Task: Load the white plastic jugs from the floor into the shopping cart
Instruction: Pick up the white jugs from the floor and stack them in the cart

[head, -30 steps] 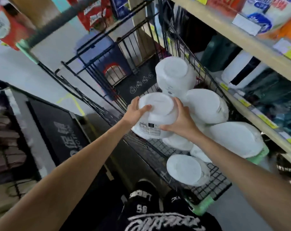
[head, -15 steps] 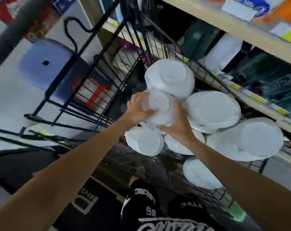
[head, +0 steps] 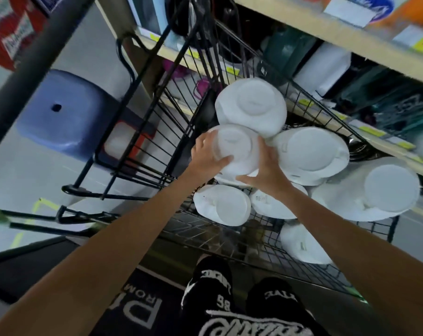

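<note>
A white plastic jug lies bottom-up inside the black wire shopping cart, held between both hands. My left hand grips its left side, thumb across the jug's base. My right hand grips its right side with fingers curled over the edge. Several more white jugs lie in the cart around it: one behind, one to the right, one at the far right, and others below.
A blue plastic stool stands on the floor left of the cart. Store shelves with goods and yellow price tags run along the right. A black floor mat and my black shoes lie below.
The view has tilted and moved closer over the cart. Both hands have pushed the held jug deeper among the other jugs, keeping their grip.
</note>
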A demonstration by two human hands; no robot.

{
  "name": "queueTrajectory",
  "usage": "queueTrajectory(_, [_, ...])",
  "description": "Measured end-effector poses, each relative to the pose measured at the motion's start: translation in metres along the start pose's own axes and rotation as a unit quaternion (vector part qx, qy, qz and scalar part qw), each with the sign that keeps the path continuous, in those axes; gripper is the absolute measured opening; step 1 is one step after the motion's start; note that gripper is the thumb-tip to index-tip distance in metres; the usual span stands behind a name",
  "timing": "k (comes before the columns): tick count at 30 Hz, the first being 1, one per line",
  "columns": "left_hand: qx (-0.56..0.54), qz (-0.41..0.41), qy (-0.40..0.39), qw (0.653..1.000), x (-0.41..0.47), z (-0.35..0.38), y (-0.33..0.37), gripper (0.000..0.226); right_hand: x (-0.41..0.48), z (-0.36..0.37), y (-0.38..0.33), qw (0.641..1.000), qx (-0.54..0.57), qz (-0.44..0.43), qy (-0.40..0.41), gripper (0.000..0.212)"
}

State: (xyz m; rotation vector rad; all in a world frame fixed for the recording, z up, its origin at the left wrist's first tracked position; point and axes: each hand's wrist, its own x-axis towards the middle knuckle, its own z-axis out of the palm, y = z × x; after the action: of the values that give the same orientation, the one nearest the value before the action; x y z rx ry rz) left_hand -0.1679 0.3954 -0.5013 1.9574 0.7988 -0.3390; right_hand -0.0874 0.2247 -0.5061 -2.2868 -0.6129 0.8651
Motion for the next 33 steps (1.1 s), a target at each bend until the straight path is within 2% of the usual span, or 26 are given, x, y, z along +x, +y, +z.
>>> queueTrajectory(4, [0.043,-0.005,-0.014,0.999,-0.007,-0.008,0.023,0.080,-0.006,-0.018,-0.006,0.997,-0.060,0.012,-0.046,0.103])
queueTrajectory(6, [0.058,0.019,-0.021,0.998,-0.011,-0.011,0.041,0.080,-0.014,-0.036,-0.008,0.997,-0.053,0.020,-0.045,0.093])
queueTrajectory(10, [0.045,0.077,-0.040,0.995,-0.019,-0.016,0.091,0.080,-0.038,-0.085,-0.017,0.995,0.080,0.062,-0.004,0.075])
queueTrajectory(16, [0.022,0.175,-0.105,0.979,-0.041,0.002,0.195,0.080,-0.101,-0.173,-0.015,0.980,0.165,0.077,0.077,0.055])
queueTrajectory(19, [0.025,0.242,-0.131,0.961,-0.071,0.029,0.262,0.076,-0.153,-0.226,-0.008,0.974,0.162,0.064,0.144,0.047])
queueTrajectory(23, [-0.010,0.300,-0.180,0.937,-0.118,0.075,0.342,0.069,-0.222,-0.291,0.015,0.963,0.147,0.056,0.219,0.046])
queueTrajectory(27, [-0.018,0.351,-0.196,0.915,-0.170,0.135,0.409,0.063,-0.298,-0.343,0.048,0.932,0.194,0.020,0.306,0.048])
queueTrajectory(33, [-0.023,0.410,-0.216,0.886,-0.257,0.251,0.483,0.055,-0.412,-0.406,0.119,0.906,0.217,0.002,0.364,0.036])
